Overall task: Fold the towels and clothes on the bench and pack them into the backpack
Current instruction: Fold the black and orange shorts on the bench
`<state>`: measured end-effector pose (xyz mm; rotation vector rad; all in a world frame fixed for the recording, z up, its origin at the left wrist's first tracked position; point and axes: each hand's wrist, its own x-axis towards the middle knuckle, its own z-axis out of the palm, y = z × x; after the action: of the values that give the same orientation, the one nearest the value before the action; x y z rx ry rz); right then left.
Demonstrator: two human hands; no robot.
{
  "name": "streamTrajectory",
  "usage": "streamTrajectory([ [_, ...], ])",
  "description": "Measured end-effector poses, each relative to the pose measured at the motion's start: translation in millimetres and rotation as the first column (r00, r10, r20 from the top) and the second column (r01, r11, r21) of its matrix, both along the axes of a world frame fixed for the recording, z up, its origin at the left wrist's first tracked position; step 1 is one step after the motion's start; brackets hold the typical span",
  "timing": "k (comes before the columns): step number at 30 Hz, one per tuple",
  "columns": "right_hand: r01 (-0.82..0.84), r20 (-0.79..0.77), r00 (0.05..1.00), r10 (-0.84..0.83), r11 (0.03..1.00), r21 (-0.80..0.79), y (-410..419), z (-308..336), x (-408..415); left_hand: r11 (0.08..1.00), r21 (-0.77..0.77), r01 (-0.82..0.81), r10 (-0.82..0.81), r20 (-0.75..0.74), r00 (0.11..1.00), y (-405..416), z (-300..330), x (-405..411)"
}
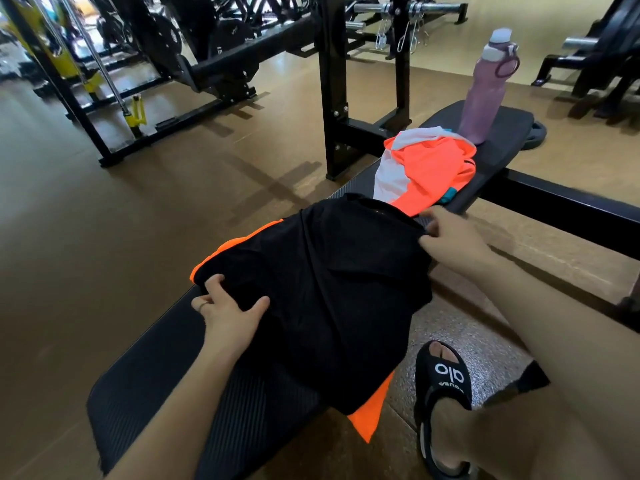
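Fingers [214, 284] of the left hand [230, 315] curl over the near left edge of a black, thin-fabric garment with bright orange trim [322, 289], the thumb lying flat on top of the cloth, so this hand grips the fabric. A ring shows on one of its fingers. The right hand [450, 239] pinches the far right edge of the same garment between thumb and curled fingers [431, 225]. The black garment lies spread across the padded black bench [166, 372], its right side draping over the bench's edge toward the floor, with orange fabric showing at its left corner and below its hanging hem.

Farther along the bench, just beyond the black garment, lies a crumpled orange and white garment [420, 171] with a small teal patch at its near right edge. Past that, at the bench's far end, a tall purple plastic water bottle with a pale lid and loop strap [486, 88] stands upright. On the brown floor to the right, a foot wears a black slide sandal with white lettering [445, 379]. Black gym frames [332, 81] stand behind the bench.
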<state>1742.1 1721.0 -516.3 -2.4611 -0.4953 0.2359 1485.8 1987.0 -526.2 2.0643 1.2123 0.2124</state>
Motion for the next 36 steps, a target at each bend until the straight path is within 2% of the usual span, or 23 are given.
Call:
streamTrajectory([
  [2,-0.101,-0.037,0.994,0.102,0.995,0.015,21,-4,-1,0.997,-0.042,-0.062,0.062,-0.013,0.998,3,-2,3],
  [4,-0.152,-0.014,0.988,0.152,0.985,-0.087,37,-14,7,0.996,-0.035,-0.079,0.079,-0.017,0.997,8,-5,2],
  [7,-0.108,0.021,0.993,0.116,0.963,-0.249,58,-19,16,0.997,-0.035,-0.067,0.068,0.028,0.997,19,-11,0],
  [9,-0.077,0.100,0.989,0.108,0.958,-0.275,68,-21,20,0.999,-0.043,-0.026,0.029,0.064,0.998,29,-13,-2],
  [13,-0.070,0.118,0.989,0.090,0.984,-0.161,80,-18,31,0.996,-0.071,-0.046,0.054,0.122,0.991,53,-7,-8],
  [17,-0.132,0.182,0.968,0.174,0.966,-0.221,86,-13,41,0.999,0.018,-0.030,0.029,0.088,0.996,77,-9,-13],
  [19,-0.200,0.217,0.948,0.234,0.966,-0.166,93,-12,39,0.999,0.040,-0.005,0.003,0.051,0.999,83,-10,-14],
  [21,-0.305,0.190,0.929,0.318,0.947,-0.098,104,-12,35,0.998,0.048,0.029,-0.030,0.008,1.000,82,-10,-15],
  [23,-0.357,0.143,0.918,0.369,0.928,-0.107,114,-17,31,0.998,0.043,0.053,-0.053,-0.009,0.999,76,-8,-17],
  [29,-0.223,0.105,0.966,0.234,0.968,-0.112,130,-24,38,0.995,0.029,0.100,-0.099,-0.031,0.995,62,-6,-15],
  [33,-0.196,0.079,0.975,0.206,0.973,-0.120,141,-25,36,0.994,-0.037,0.104,-0.105,-0.011,0.994,60,-8,-14],
  [36,-0.171,0.085,0.981,0.177,0.983,-0.070,146,-19,32,0.988,-0.072,0.138,-0.139,-0.013,0.990,55,-11,-18],
])
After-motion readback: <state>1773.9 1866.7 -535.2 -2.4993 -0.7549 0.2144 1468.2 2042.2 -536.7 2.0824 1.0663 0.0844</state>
